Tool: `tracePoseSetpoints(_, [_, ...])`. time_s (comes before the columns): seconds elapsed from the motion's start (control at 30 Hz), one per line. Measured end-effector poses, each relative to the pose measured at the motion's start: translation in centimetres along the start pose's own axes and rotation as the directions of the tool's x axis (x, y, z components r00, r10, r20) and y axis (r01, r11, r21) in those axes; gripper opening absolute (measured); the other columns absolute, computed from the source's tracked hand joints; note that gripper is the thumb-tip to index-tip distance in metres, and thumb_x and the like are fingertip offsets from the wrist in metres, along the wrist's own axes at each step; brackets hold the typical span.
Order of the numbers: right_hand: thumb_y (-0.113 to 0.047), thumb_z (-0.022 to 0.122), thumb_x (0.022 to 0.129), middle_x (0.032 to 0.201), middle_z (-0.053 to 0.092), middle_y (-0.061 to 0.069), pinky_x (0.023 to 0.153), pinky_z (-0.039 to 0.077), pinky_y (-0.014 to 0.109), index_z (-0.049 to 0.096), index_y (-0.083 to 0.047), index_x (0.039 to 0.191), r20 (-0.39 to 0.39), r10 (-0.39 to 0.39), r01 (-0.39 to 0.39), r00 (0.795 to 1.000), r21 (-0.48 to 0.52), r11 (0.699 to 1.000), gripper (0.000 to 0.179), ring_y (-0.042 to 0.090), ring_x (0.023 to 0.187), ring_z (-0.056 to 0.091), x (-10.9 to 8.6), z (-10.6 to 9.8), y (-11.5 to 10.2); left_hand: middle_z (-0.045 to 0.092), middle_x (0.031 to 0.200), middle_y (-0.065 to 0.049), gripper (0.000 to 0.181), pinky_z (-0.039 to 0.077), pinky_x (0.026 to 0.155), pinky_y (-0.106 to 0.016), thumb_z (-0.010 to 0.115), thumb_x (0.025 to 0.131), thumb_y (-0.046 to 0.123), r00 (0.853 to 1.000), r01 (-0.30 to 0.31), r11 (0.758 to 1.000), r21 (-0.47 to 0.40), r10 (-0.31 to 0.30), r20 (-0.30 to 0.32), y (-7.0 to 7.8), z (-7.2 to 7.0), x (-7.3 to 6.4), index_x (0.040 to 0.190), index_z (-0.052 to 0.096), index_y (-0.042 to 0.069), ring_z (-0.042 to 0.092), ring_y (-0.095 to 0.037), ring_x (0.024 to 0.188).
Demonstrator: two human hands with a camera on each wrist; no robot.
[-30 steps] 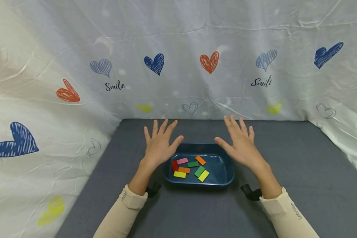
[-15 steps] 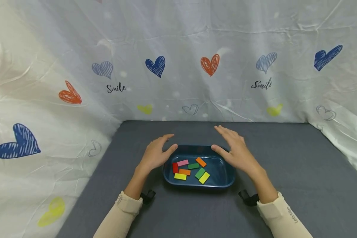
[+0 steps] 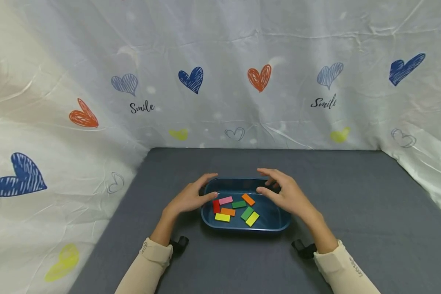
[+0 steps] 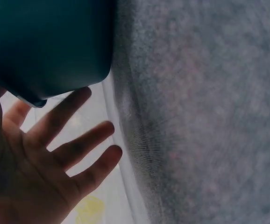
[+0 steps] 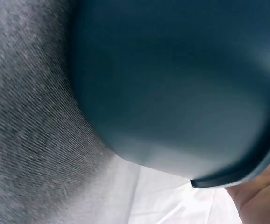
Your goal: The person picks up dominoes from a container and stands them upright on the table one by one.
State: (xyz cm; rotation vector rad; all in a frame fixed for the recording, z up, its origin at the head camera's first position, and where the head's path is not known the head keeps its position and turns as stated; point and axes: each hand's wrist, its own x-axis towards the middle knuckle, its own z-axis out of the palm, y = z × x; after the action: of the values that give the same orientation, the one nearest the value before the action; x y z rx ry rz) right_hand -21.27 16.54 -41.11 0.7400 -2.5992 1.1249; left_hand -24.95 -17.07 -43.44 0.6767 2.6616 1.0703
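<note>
A dark blue rectangular tray (image 3: 273, 218) sits on the grey cloth. Flat coloured blocks lie in it: a red block (image 3: 216, 206), a pink block (image 3: 226, 200), two orange, two green and two yellow ones, such as the yellow block (image 3: 252, 219). At the tray's left end, my left hand (image 3: 187, 199) has its thumb over the rim; the left wrist view shows its fingers spread beside the tray wall (image 4: 55, 42). Opposite, my right hand (image 3: 288, 196) reaches over the right end, fingers bent loosely inward above the tray. Both hands hold nothing.
Grey cloth (image 3: 353, 204) covers the table around the tray. A pale curtain (image 3: 220, 98) printed with hearts hangs behind the table and along its sides. Black straps (image 3: 180, 244) are on both wrists.
Both hands have come down from above the tray to its two ends, their spread fingers now bent inward. The tray and blocks lie as before.
</note>
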Motion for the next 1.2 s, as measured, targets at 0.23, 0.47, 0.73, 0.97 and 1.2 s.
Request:
tracePoseSetpoints(0.23, [-0.024,0.079,0.09,0.126,0.07,0.01,0.085,0.057,0.044,0.058,-0.013,0.143,0.074,-0.008,0.006,0.997,0.024,1.0,0.058,0.022,0.098,0.068,0.2,0.8,0.1,0.04,0.163,-0.006,0.067,0.041,0.112,-0.064,0.065,0.097,0.048,0.999,0.031,1.0,0.002,-0.031,0.027,-0.3,0.0,0.1,0.156,0.037,0.033,0.045,-0.04,0.145])
tracePoseSetpoints(0.47, [-0.017,0.08,0.089,0.122,0.07,0.013,0.085,0.057,0.044,0.06,-0.009,0.139,0.128,0.007,-0.011,0.992,0.03,1.0,0.055,0.02,0.096,0.067,0.8,1.8,0.2,0.039,0.163,-0.006,0.067,0.041,0.112,-0.065,0.064,0.098,0.048,0.997,0.05,0.999,-0.002,-0.05,0.053,0.0,-0.2,0.0,0.157,0.034,0.035,0.046,-0.039,0.143])
tracePoseSetpoints(0.73, [-0.016,0.081,0.088,0.117,0.071,0.014,0.085,0.057,0.039,0.063,-0.007,0.132,0.185,0.022,-0.032,0.982,0.047,0.998,0.047,0.02,0.094,0.066,1.3,2.9,0.2,0.038,0.164,-0.007,0.067,0.039,0.112,-0.066,0.064,0.098,0.048,0.995,0.064,0.998,-0.013,-0.063,0.078,0.1,-0.1,-0.1,0.157,0.034,0.037,0.045,-0.039,0.143])
tracePoseSetpoints(0.97, [-0.016,0.08,0.089,0.113,0.072,0.012,0.081,0.058,0.03,0.063,-0.005,0.13,0.294,0.007,-0.035,0.956,0.09,0.995,0.045,0.019,0.094,0.067,1.1,3.2,0.2,0.038,0.164,-0.007,0.066,0.038,0.112,-0.068,0.064,0.098,0.049,0.994,0.068,0.997,-0.023,-0.066,0.087,0.1,0.1,-0.1,0.156,0.034,0.039,0.043,-0.041,0.144])
tracePoseSetpoints(1.2, [-0.011,0.079,0.089,0.112,0.073,0.014,0.083,0.059,0.04,0.065,-0.003,0.126,0.302,0.012,-0.02,0.953,0.023,1.0,0.041,0.026,0.097,0.068,1.5,3.4,0.0,0.038,0.164,-0.008,0.066,0.038,0.113,-0.067,0.064,0.098,0.047,0.994,0.07,0.997,-0.025,-0.067,0.091,0.2,0.0,0.0,0.156,0.033,0.037,0.044,-0.04,0.144])
